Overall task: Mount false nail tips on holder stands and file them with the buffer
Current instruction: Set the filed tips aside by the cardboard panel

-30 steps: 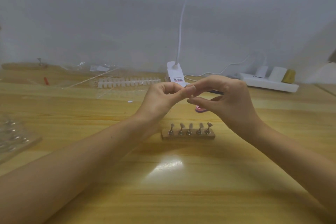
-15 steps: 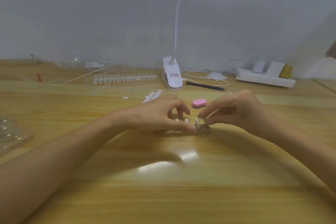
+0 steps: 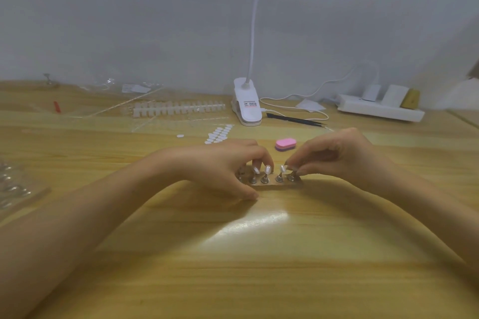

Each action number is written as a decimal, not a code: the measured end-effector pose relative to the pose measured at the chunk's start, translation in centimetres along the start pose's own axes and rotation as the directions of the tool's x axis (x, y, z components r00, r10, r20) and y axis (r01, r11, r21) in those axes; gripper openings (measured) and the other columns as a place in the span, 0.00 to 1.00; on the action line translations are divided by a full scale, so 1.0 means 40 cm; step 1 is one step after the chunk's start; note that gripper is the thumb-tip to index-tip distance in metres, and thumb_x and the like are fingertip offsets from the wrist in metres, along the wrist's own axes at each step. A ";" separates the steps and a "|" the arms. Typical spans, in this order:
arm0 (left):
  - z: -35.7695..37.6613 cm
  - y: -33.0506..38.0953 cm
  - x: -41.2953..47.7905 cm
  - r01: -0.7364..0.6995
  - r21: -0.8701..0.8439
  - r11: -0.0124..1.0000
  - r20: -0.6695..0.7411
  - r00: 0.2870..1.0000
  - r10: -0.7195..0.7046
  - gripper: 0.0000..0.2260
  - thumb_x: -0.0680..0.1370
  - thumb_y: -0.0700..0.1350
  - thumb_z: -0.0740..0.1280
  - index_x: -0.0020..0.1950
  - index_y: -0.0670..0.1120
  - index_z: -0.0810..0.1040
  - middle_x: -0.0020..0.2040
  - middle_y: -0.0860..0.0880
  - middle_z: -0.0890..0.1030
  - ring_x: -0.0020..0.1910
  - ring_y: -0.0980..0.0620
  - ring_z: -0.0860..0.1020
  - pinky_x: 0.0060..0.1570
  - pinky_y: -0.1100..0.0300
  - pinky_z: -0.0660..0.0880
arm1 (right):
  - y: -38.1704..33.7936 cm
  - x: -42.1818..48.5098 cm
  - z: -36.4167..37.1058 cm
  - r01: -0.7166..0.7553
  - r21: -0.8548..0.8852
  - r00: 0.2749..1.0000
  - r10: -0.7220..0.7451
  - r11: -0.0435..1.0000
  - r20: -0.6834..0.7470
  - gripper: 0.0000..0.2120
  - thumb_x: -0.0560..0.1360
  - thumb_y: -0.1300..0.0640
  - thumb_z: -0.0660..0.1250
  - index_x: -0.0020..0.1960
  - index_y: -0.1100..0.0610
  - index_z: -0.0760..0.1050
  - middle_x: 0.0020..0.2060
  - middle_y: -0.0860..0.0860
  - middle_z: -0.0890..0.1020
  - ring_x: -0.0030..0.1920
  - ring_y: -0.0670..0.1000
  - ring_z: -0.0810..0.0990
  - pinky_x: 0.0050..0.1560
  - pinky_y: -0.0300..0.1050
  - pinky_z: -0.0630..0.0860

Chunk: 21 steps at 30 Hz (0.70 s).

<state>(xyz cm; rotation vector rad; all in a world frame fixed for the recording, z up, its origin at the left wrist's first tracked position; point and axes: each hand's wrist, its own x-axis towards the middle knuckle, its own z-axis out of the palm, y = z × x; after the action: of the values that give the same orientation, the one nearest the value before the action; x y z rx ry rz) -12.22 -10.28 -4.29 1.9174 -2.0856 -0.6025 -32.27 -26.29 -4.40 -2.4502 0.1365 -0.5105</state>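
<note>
Right grip [image 3: 342,160] pinches the end stand [image 3: 292,178], left grip [image 3: 223,163] clamps the holder base [image 3: 274,185]; a skewed push could topple it.

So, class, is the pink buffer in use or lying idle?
Idle. The pink buffer lies on the table, untouched; the left hand grips the holder base, the right hand pinches the end stand.
</note>
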 end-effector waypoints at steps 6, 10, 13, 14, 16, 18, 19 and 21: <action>0.000 0.003 0.000 0.029 -0.017 0.999 -0.032 0.999 -0.029 0.17 0.77 0.45 0.70 0.64 0.54 0.73 0.52 0.58 0.72 0.49 0.58 0.74 0.49 0.68 0.70 | 0.003 0.000 0.008 0.033 -0.039 0.999 -0.034 0.999 -0.021 0.07 0.68 0.66 0.77 0.44 0.59 0.86 0.41 0.47 0.88 0.50 0.30 0.81 0.52 0.31 0.78; 0.001 0.002 0.003 0.041 -0.035 0.999 -0.062 0.997 -0.043 0.16 0.76 0.44 0.71 0.62 0.54 0.74 0.50 0.59 0.73 0.47 0.57 0.76 0.45 0.71 0.70 | 0.004 0.005 0.008 0.032 -0.049 0.999 -0.032 0.998 0.006 0.08 0.68 0.67 0.78 0.45 0.57 0.86 0.41 0.46 0.88 0.51 0.31 0.81 0.53 0.32 0.78; 0.003 -0.004 0.005 0.056 -0.070 0.996 -0.086 0.994 -0.062 0.15 0.75 0.44 0.72 0.60 0.55 0.75 0.49 0.60 0.75 0.43 0.61 0.77 0.41 0.75 0.70 | 0.005 0.000 0.002 -0.061 0.053 0.998 0.059 0.997 0.029 0.17 0.67 0.68 0.79 0.53 0.56 0.85 0.45 0.48 0.87 0.50 0.39 0.84 0.52 0.37 0.80; 0.004 -0.007 0.006 0.055 -0.083 0.995 -0.095 0.993 -0.063 0.16 0.75 0.44 0.73 0.59 0.55 0.75 0.49 0.59 0.75 0.42 0.61 0.77 0.40 0.75 0.70 | 0.007 -0.005 0.000 -0.106 0.072 0.994 0.104 0.992 0.036 0.22 0.67 0.67 0.79 0.58 0.54 0.83 0.49 0.48 0.87 0.51 0.43 0.85 0.51 0.38 0.81; 0.003 -0.009 0.004 0.057 -0.106 0.993 -0.106 0.992 -0.068 0.17 0.74 0.45 0.73 0.60 0.56 0.75 0.49 0.59 0.76 0.43 0.61 0.77 0.40 0.73 0.71 | 0.010 -0.014 0.007 -0.148 -0.013 0.988 0.149 0.989 0.042 0.27 0.66 0.63 0.81 0.63 0.49 0.81 0.53 0.44 0.84 0.51 0.44 0.83 0.47 0.35 0.79; 0.003 -0.010 0.003 0.051 -0.108 0.993 -0.127 0.990 -0.065 0.19 0.73 0.45 0.74 0.61 0.56 0.74 0.49 0.59 0.76 0.44 0.59 0.78 0.41 0.72 0.72 | 0.011 -0.017 0.023 -0.142 -0.099 0.989 0.145 0.985 0.026 0.21 0.66 0.59 0.81 0.56 0.50 0.83 0.49 0.42 0.83 0.48 0.44 0.80 0.43 0.31 0.75; 0.005 -0.009 0.004 0.043 -0.110 0.993 -0.138 0.989 -0.058 0.20 0.73 0.45 0.74 0.61 0.57 0.73 0.49 0.59 0.76 0.44 0.59 0.78 0.41 0.72 0.72 | 0.010 -0.017 0.031 -0.135 -0.096 0.991 0.137 0.986 0.013 0.16 0.66 0.59 0.81 0.52 0.52 0.84 0.47 0.42 0.82 0.46 0.43 0.79 0.42 0.29 0.72; 0.019 -0.006 0.005 0.013 -0.117 0.993 -0.184 0.982 -0.034 0.22 0.73 0.43 0.74 0.62 0.58 0.71 0.49 0.58 0.77 0.45 0.58 0.78 0.43 0.71 0.72 | 0.008 -0.018 0.037 -0.129 -0.077 0.992 0.129 0.989 -0.006 0.11 0.67 0.62 0.81 0.48 0.55 0.85 0.44 0.42 0.81 0.42 0.40 0.78 0.40 0.27 0.71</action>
<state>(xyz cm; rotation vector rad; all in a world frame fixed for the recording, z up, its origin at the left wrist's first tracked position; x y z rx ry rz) -12.37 -10.41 -5.08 1.8594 -1.8748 -0.5158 -32.33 -25.55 -5.89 -2.4960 0.3192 -0.4576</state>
